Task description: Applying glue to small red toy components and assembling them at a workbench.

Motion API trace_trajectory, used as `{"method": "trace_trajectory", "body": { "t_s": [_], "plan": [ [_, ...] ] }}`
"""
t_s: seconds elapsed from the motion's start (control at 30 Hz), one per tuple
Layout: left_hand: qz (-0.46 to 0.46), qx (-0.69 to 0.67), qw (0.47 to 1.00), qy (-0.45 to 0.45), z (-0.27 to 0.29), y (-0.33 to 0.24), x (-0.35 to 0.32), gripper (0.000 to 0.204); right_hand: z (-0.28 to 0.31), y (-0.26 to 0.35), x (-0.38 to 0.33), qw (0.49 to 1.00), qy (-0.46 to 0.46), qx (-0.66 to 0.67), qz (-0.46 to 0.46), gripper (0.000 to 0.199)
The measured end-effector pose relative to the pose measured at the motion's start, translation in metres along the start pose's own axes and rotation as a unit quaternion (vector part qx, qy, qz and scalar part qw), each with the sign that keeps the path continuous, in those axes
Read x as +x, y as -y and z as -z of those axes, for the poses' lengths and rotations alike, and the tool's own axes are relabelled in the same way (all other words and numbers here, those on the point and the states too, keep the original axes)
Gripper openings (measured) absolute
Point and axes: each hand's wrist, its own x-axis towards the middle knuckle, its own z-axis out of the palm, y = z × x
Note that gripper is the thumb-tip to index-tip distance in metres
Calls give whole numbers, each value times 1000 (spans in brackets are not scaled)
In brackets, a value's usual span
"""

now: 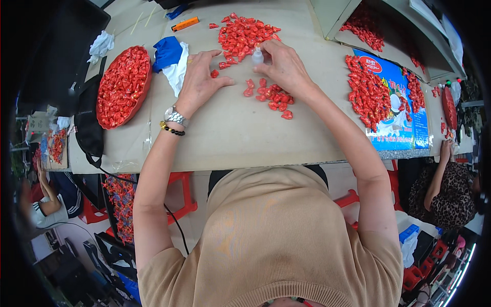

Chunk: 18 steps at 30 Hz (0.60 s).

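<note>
Just above the middle of the frame, the right hand pinches a small clear plastic bottle between thumb and fingers — closed on it, the bottle upright with its cap toward the big pile of red wrapped pieces at the top centre. The left hand lies beside it, fingers spread and loosely curved, fingertips resting on the table next to one stray red piece (holding nothing that I can see). A smaller scatter of red pieces sits under the right wrist. At the left edge, a red tray is heaped with the same pieces — a blue and white cloth lies between it and the left hand.
</note>
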Motion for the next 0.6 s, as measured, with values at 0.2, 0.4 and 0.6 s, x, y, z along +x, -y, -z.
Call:
{"method": "trace_trajectory", "body": {
  "t_s": [0.2,0.4,0.6],
  "plan": [
    [-101,108,988,-46,-45,-10,22,64,22,-7,-36,998,-39,39,-22,31],
    [-88,36,985,145,-179,-106,-49,48,92,-3,-224,926,-69,137,-346,32],
    [-104,-80,966,222,-234,-162,-146,33,125,45,-359,829,-180,220,-481,33]
  ]
}}
